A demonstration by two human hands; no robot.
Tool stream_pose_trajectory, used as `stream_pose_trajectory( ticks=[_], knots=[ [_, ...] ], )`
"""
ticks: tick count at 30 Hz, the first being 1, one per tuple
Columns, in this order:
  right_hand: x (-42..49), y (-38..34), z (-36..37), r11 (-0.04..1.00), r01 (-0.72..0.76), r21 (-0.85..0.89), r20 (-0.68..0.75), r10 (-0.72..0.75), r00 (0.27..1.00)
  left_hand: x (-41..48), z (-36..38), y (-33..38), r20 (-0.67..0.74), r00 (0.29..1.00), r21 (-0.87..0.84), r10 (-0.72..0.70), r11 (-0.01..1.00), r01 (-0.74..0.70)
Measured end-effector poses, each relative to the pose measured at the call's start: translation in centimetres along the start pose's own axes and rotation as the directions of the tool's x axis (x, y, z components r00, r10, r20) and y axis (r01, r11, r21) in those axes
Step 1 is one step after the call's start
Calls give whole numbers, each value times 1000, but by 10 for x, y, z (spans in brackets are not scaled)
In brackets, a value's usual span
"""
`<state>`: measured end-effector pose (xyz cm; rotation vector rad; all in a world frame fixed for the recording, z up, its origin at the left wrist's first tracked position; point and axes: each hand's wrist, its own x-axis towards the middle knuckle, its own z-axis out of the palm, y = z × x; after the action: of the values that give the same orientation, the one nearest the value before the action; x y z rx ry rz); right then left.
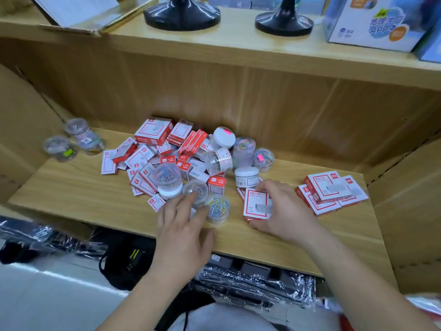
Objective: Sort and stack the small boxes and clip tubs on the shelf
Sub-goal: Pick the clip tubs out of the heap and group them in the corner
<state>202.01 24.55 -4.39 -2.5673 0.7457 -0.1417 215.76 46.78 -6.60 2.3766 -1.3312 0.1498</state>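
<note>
Two hands low in the centre of the frame, over the front of the wooden shelf point(71, 187). Right hand point(284, 211): grips a red-and-white box point(256, 203) from its right side, fingers curled over the far edge, thumb pressed to the near edge. Box flat, just left of the palm, with the red rim of another box showing beneath at its left. Left hand point(183, 225): fingers spread and fairly straight, pinching nothing. Index fingertip rests on the lid of a clear tub point(195, 191), next finger touches the left side of a tub of coloured clips point(217, 207), thumb just below that tub. Behind both, mid-frame: a loose heap of boxes point(155, 154) mixed with more tubs, some tipped over. Centre right: a neat stack of boxes point(331, 193), apart from the held one. Left end of the shelf: two tubs point(59, 148) standing alone. Along the top of the frame: two black bases point(181, 10) and a blue carton point(372, 22).
</note>
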Motion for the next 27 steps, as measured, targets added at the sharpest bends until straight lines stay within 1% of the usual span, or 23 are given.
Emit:
stream_pose_trajectory(
  ticks=[2, 4, 6, 8, 10, 14, 16, 19, 21, 24, 26, 27],
  knots=[
    [-10, 0, 0, 1000, -12, -23, -61, 11, 998, 0, 5, 2, 11, 999, -19, 36, 999, -36],
    [-21, 4, -1, 999, -52, -6, -150, 50, 987, 1, 10, 3, 41, 997, -22, 60, 998, -59],
    [-34, 7, -7, 994, -99, 38, -247, 105, 963, 3, 13, 4, 64, 996, -29, 59, 998, -57],
    [-49, 11, -14, 985, -168, 38, -304, 171, 937, 6, 15, 6, 86, 994, -3, 61, 998, -61],
    [-66, 18, -18, 966, -257, 8, -309, 247, 919, 6, 16, 9, 101, 993, 52, 63, 996, -69],
    [-90, 38, -18, 911, -413, 19, -327, 396, 858, 9, 20, 19, 94, 991, 144, 93, 984, -106],
    [-93, 46, -17, 890, -454, 34, -339, 438, 833, 13, 22, 24, 94, 988, 146, 126, 980, -139],
    [-97, 53, -15, 878, -475, 63, -343, 466, 816, 14, 23, 27, 107, 983, 117, 152, 979, -164],
    [-103, 59, -14, 855, -517, 37, -360, 494, 792, 13, 22, 23, 72, 984, 90, 166, 981, -172],
    [-114, 63, -11, 803, -596, 22, -386, 557, 735, 13, 19, 11, 30, 985, 58, 171, 983, -172],
    [-113, 66, -11, 773, -634, 16, -391, 588, 708, 13, 21, 6, 43, 986, 68, 160, 984, -163],
    [-111, 67, -11, 772, -636, -15, -400, 578, 711, 13, 22, 5, 53, 985, 62, 161, 984, -165]
  ],
)
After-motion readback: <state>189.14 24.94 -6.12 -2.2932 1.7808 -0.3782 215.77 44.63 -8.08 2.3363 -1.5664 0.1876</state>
